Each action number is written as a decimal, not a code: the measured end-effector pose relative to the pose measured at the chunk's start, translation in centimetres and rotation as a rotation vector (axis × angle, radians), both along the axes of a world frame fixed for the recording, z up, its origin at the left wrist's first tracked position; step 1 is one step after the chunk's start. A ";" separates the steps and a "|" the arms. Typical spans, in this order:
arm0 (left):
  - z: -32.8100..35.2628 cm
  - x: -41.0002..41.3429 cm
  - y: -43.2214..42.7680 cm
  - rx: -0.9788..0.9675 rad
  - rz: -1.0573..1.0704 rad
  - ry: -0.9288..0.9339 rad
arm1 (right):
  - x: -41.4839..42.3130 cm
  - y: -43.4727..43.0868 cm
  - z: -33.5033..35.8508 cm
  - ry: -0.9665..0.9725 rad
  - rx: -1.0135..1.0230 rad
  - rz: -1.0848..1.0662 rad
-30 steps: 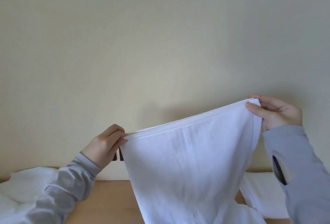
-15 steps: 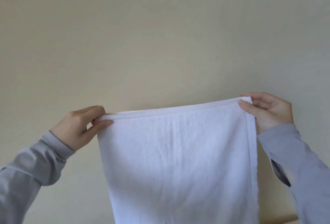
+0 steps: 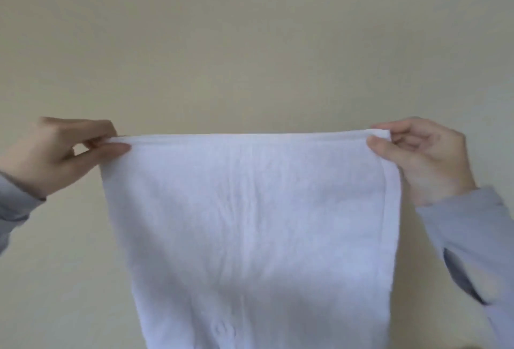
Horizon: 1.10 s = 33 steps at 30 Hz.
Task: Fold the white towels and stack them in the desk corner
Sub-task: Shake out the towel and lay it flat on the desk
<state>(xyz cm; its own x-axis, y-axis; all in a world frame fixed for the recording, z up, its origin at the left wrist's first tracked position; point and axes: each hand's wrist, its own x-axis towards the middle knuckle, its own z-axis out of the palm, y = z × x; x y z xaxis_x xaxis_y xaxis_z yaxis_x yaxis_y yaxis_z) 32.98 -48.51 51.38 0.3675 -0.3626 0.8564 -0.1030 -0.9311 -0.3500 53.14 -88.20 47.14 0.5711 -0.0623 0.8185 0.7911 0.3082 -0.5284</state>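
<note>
Towel (image 3: 250,223), white, hangs in the air before a plain beige wall (image 3: 250,42), its top hem stretched level between both hands. Left hand (image 3: 52,156) pinches the upper left corner between thumb and curled fingers; right hand (image 3: 428,159) pinches the upper right corner the same way. Cloth drops straight down past the bottom of the view, narrowing slightly. Grey sleeves (image 3: 472,237) cover both wrists.
</note>
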 end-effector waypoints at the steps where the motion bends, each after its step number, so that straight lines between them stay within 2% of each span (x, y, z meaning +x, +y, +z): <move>1: 0.4 -0.4 0.0 0.000 0.017 0.018 | 0.0 0.1 0.2 -0.014 -0.021 0.009; 6: 2.6 -1.1 -0.7 0.024 0.032 -0.020 | -0.6 -0.1 2.6 -0.080 0.037 0.038; 8: 3.1 -1.3 -0.7 0.042 0.065 0.050 | -0.6 0.0 2.9 -0.043 0.025 0.033; 10: 2.7 -0.8 -0.6 -0.016 0.106 0.041 | -0.1 0.2 2.8 0.025 0.069 0.073; 12: 2.2 -0.1 -0.5 -0.204 0.029 -0.017 | 0.1 0.4 2.7 0.079 0.093 0.138; 15: 1.7 0.3 -1.1 -0.664 -0.295 0.080 | 0.4 0.5 2.4 0.138 0.129 0.230; 16: 1.5 0.4 -1.2 -0.761 -0.348 0.100 | 0.5 0.7 2.2 0.163 0.143 0.261; 21: -0.4 0.6 -2.2 -0.967 -0.378 0.205 | 0.9 1.0 1.0 0.255 0.181 0.348; 25: -1.8 1.6 -3.8 -1.127 -0.436 0.171 | 1.3 0.0 0.2 0.240 0.189 0.342; 29: -2.0 2.7 -5.9 -1.110 -0.481 0.162 | 2.0 -1.9 -0.4 0.228 0.206 0.315; 33: -1.3 4.7 -9.2 -1.012 -0.464 0.137 | 3.3 -5.3 -0.9 0.231 0.178 0.167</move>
<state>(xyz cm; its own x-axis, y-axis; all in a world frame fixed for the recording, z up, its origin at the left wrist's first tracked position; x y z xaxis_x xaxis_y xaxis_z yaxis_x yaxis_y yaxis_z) 37.65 -57.73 50.12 0.4917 0.3506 0.7971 -0.4938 -0.6417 0.5868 56.45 -93.52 46.25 0.7549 -0.0829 0.6506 0.5873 0.5272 -0.6142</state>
